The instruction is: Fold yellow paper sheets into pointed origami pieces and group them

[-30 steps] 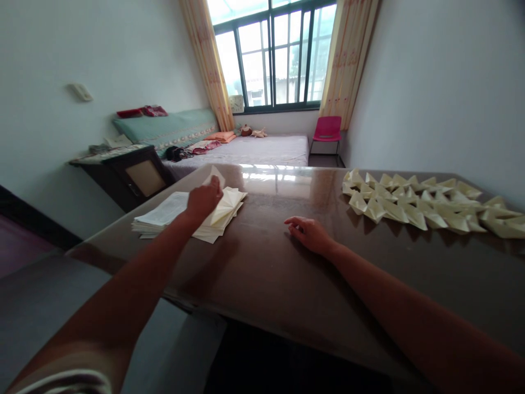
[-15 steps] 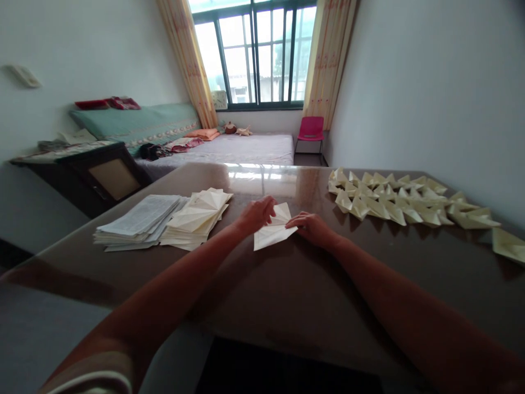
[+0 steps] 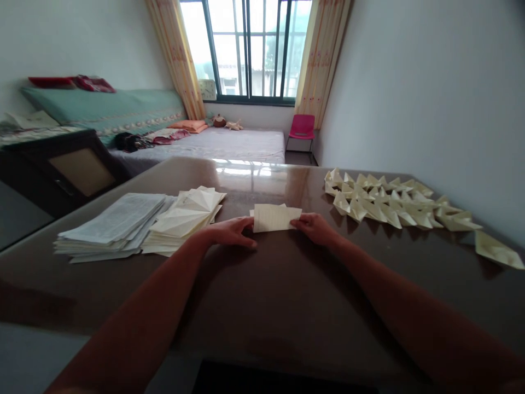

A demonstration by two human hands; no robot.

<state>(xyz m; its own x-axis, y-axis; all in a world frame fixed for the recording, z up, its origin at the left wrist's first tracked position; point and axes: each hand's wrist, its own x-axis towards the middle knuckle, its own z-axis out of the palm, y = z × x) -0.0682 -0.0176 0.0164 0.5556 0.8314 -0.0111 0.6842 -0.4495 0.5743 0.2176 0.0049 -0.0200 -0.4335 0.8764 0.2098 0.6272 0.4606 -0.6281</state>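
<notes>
Fingers of the right hand (image 3: 315,227) pinch the right end of the folded sheet (image 3: 276,218), a pale piece with faint lines, out over the middle of the glossy brown table (image 3: 262,284). Across from it, the left hand (image 3: 232,232) is loosely open, fingers at the sheet's left edge, thumb spread away from the paper; whether those fingers grip it, I can't tell. Just left of that hand, creased cream papers (image 3: 186,213) sit in a pile, right beside a stack of white sheets (image 3: 112,219). Over on the right, folded paper shapes (image 3: 381,202), pointed and cream, crowd together in rows, with one single shape (image 3: 498,250) at the near right end. Beyond the table: a bed (image 3: 241,143), a pink chair (image 3: 302,127) and a window (image 3: 250,49) between patterned curtains (image 3: 322,54).
</notes>
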